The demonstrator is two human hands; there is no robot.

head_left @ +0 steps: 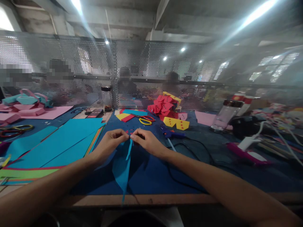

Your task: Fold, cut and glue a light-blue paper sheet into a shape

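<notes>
Both my hands meet over the dark blue table cover (151,173), pinching the top of a folded blue paper piece (121,168) that hangs down toward the table's front edge. My left hand (111,143) grips the paper's left side with closed fingers. My right hand (146,142) pinches it from the right, fingertips almost touching the left hand's.
A stack of blue and coloured paper sheets (56,142) lies at the left. Scissors (144,119), red and yellow folded paper pieces (169,110), a blue glue gun (171,134) with its black cable, a jar (106,98), and clutter at right. People sit behind a perforated screen (151,69).
</notes>
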